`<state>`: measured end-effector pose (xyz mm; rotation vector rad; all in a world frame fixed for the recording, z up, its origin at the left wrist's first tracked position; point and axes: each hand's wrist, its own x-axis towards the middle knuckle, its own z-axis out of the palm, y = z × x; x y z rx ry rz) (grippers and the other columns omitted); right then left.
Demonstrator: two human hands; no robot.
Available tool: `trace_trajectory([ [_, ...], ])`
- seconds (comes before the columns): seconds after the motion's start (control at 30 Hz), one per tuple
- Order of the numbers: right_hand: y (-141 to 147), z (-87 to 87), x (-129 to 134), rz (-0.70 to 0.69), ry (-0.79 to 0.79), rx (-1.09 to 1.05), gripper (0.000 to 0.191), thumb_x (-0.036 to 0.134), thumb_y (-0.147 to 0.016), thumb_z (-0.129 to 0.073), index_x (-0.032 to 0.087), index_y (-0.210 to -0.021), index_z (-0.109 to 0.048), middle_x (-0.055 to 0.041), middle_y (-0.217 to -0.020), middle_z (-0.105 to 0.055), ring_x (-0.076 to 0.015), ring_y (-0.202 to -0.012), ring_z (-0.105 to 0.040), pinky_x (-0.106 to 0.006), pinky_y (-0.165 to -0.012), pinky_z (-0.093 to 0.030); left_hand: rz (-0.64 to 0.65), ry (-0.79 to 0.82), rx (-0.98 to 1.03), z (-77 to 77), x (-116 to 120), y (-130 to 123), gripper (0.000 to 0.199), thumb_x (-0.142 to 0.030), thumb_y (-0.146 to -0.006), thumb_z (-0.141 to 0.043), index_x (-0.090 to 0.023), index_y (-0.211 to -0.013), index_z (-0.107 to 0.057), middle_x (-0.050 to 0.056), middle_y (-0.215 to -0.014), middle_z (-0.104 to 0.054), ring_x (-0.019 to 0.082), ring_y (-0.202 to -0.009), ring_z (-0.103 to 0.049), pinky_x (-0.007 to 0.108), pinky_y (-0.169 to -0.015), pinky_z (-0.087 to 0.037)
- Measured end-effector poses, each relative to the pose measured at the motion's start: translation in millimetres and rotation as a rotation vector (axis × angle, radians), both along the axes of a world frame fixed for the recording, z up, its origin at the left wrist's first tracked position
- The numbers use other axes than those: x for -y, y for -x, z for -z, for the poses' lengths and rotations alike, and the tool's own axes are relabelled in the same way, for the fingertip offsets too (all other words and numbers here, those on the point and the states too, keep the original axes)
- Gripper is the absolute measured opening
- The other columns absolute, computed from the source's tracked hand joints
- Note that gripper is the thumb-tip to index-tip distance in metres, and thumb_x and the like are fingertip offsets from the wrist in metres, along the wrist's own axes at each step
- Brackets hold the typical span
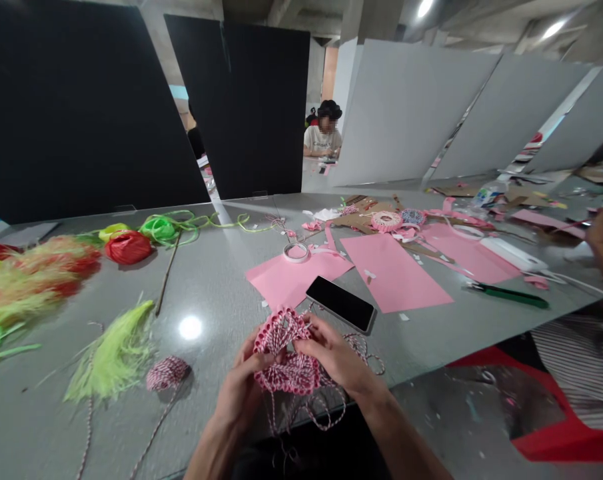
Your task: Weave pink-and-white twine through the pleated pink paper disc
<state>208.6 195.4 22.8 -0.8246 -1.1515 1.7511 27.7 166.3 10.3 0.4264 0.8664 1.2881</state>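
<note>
Between my two hands is a round pink piece woven with red-and-white cord (294, 373), its rim edged with small pink loops. My left hand (244, 377) grips its left side, thumb pressed on the front. On the right side, my right hand (334, 353) pinches the piece near its upper edge. Loose cord (326, 417) trails below it and to the right. Just beyond my hands lies a black-screened phone (341, 303). Left of them rests a small ball of the same cord (167, 373).
Pink paper sheets (396, 273), a tape roll (296, 251) and a green-handled cutter (511, 293) lie ahead and right. Lime fringe (114, 350), a stick (168, 272) and a red raffia bundle (128, 247) are left. Black boards (251, 113) stand behind; a person (323, 137) sits beyond.
</note>
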Motion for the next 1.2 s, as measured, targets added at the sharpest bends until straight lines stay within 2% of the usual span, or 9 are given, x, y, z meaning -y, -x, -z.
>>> trace_trajectory([
  [0.13,10,8.5,2,-0.029,-0.017,-0.106,0.029,0.038,-0.09,-0.083,0.024,-0.112,-0.07,0.0005,-0.089,-0.076,-0.0182,-0.084,-0.069,-0.035,-0.088,-0.051,-0.015,-0.007,0.007,5.2,-1,0,0.033,-0.026,-0.064,-0.09,-0.018,-0.093,-0.078,0.008,-0.087,-0.079,0.032,-0.093,-0.077,0.04,-0.084,-0.063],
  [0.27,14,15.1,4,-0.007,0.025,-0.189,0.025,0.043,-0.091,-0.083,0.022,-0.099,-0.074,-0.0005,-0.084,-0.074,-0.0165,-0.077,-0.066,-0.031,-0.079,-0.05,-0.016,-0.017,0.017,7.2,-2,-1,0.02,-0.027,-0.068,-0.088,-0.019,-0.081,-0.077,0.005,-0.075,-0.074,0.028,-0.082,-0.075,0.04,-0.079,-0.063],
  [0.37,13,15.0,3,-0.003,0.071,-0.182,0.026,0.041,-0.086,-0.088,0.021,-0.092,-0.073,0.0032,-0.073,-0.068,-0.0132,-0.068,-0.06,-0.028,-0.073,-0.048,0.02,-0.032,0.037,4.5,-4,1,0.017,-0.027,-0.066,-0.087,-0.018,-0.07,-0.073,0.003,-0.065,-0.066,0.025,-0.073,-0.07,0.04,-0.076,-0.063],
  [0.43,13,12.8,1,0.002,0.097,-0.189,0.028,0.039,-0.083,-0.09,0.021,-0.098,-0.074,0.0048,-0.072,-0.066,-0.0123,-0.065,-0.059,-0.028,-0.072,-0.049,0.04,-0.05,0.054,2.2,-5,4,0.018,-0.025,-0.063,-0.087,-0.017,-0.07,-0.073,0.001,-0.061,-0.062,0.022,-0.068,-0.067,0.04,-0.076,-0.062],
  [0.53,13,7.8,-1,-0.01,0.136,-0.221,0.036,0.036,-0.079,-0.091,0.022,-0.107,-0.073,0.0017,-0.08,-0.072,-0.0162,-0.073,-0.067,-0.032,-0.079,-0.054,0.026,-0.062,0.069,-0.4,-8,9,0.024,-0.024,-0.06,-0.089,-0.018,-0.079,-0.076,-0.001,-0.06,-0.061,0.022,-0.068,-0.067,0.04,-0.079,-0.062],
  [0.73,6,-1.6,-2,0.111,0.125,-0.197,0.044,0.039,-0.079,-0.091,0.024,-0.115,-0.072,0.0024,-0.08,-0.071,-0.0173,-0.072,-0.068,-0.03,-0.07,-0.052,0.131,-0.049,0.107,-4.3,-6,6,0.049,-0.025,-0.064,-0.094,-0.017,-0.11,-0.079,0.01,-0.088,-0.078,0.037,-0.103,-0.077,0.049,-0.094,-0.062],
  [0.87,3,-1.8,-1,0.083,0.1,-0.102,0.042,0.044,-0.085,-0.088,0.025,-0.117,-0.07,-0.0019,-0.096,-0.077,-0.0223,-0.088,-0.074,-0.037,-0.086,-0.056,0.105,-0.044,0.068,-4.8,-2,-1,0.053,-0.027,-0.064,-0.098,-0.018,-0.113,-0.079,0.014,-0.109,-0.082,0.042,-0.12,-0.074,0.052,-0.103,-0.059],
  [1.03,5,8.8,-5,0.166,0.08,-0.066,0.043,0.052,-0.088,-0.083,0.025,-0.118,-0.069,-0.0047,-0.111,-0.079,-0.0275,-0.108,-0.074,-0.046,-0.105,-0.053,-0.006,-0.009,-0.039,-2.7,0,-6,0.067,-0.031,-0.067,-0.1,-0.023,-0.128,-0.075,0.01,-0.125,-0.081,0.039,-0.128,-0.071,0.049,-0.105,-0.06],
  [1.2,8,15.9,-10,0.221,0.031,0.06,0.05,0.064,-0.09,-0.076,0.024,-0.119,-0.068,-0.0065,-0.117,-0.077,-0.0295,-0.115,-0.072,-0.049,-0.111,-0.051,-0.032,-0.046,-0.132,0.8,-1,-10,0.061,-0.037,-0.074,-0.097,-0.024,-0.13,-0.075,0.009,-0.131,-0.079,0.036,-0.128,-0.07,0.042,-0.101,-0.06],
])
